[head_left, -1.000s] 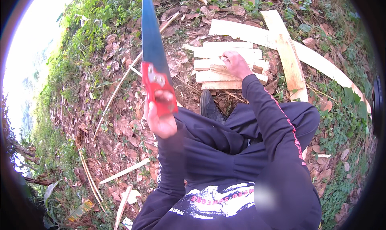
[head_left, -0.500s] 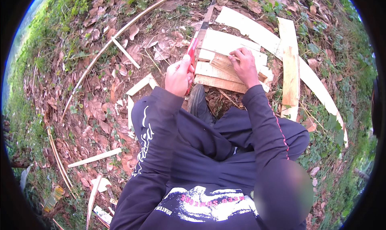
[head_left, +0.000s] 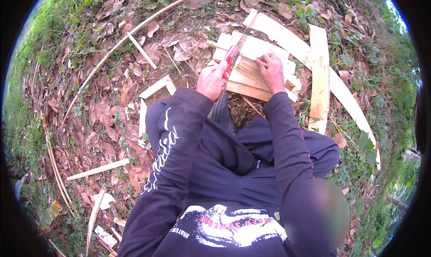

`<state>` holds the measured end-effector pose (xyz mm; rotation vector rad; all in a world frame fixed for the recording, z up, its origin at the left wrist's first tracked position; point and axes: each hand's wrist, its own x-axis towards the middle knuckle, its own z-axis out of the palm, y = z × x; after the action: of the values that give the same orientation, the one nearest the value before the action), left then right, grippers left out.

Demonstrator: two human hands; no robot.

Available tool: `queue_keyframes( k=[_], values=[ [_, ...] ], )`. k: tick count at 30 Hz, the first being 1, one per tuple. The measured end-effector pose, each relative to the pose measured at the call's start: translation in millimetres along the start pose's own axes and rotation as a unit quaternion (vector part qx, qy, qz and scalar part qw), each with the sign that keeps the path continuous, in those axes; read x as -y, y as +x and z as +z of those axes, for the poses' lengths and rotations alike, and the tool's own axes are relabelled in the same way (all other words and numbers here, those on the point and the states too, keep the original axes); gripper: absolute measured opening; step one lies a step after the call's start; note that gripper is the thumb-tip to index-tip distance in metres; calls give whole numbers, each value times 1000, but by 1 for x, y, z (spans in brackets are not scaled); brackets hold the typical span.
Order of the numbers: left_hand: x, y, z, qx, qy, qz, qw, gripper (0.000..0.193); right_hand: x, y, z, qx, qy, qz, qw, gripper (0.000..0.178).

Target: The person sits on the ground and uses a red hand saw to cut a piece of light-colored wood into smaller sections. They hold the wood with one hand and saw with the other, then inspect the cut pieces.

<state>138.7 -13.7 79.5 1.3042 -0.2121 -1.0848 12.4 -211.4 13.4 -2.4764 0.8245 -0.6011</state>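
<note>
My left hand [head_left: 212, 80] grips the red handle of a long knife [head_left: 237, 48], whose blade slants up and to the right across a small stack of pale wood pieces [head_left: 254, 68]. My right hand [head_left: 270, 70] presses down on the top piece of that stack, just right of the blade. I sit on the ground in dark clothes, knees drawn up, with a dark shoe [head_left: 222, 113] right under the stack.
Long pale planks [head_left: 319, 73] and a curved strip [head_left: 354, 109] lie to the right of the stack. Short wood offcuts [head_left: 155, 88] and thin bamboo slats [head_left: 101, 169] are scattered over dry leaves on the left. Grass borders the ground all around.
The knife was raised high in my left hand; it has come down onto the wood stack. My right hand has stayed on the wood.
</note>
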Motion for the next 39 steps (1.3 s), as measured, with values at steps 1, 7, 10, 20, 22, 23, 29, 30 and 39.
queue_keyframes(
  k=[1, 7, 10, 20, 22, 23, 29, 30, 39],
  values=[
    [2, 2, 0, 4, -2, 7, 1000, 43, 0, -1, 0, 0, -1, 5, 1000, 15],
    [12, 7, -3, 10, 7, 22, 1000, 44, 6, -7, 2, -10, -10, 19, 1000, 16],
    [13, 7, -4, 16, 3, 20, 1000, 44, 10, -11, 3, -17, -10, 30, 999, 16],
    [12, 3, -3, 8, 13, 40, 999, 42, 14, -18, 3, -21, -16, 31, 999, 20],
    [10, 3, -1, 5, 5, 43, 999, 42, 17, -19, 3, -22, -28, 33, 999, 21],
    [8, 1, -1, 4, 1, 42, 999, 43, 20, -21, 3, -23, -33, 32, 999, 21],
    [26, 15, -1, 6, 0, 58, 998, 42, 26, -24, 8, -37, -61, 42, 997, 21],
    [31, 19, -1, 5, 4, 66, 998, 41, 27, -24, 8, -40, -65, 44, 996, 21],
    [40, 23, 2, -25, 68, 101, 992, 42, 30, 8, 8, -12, -88, 87, 992, 31]
  ],
)
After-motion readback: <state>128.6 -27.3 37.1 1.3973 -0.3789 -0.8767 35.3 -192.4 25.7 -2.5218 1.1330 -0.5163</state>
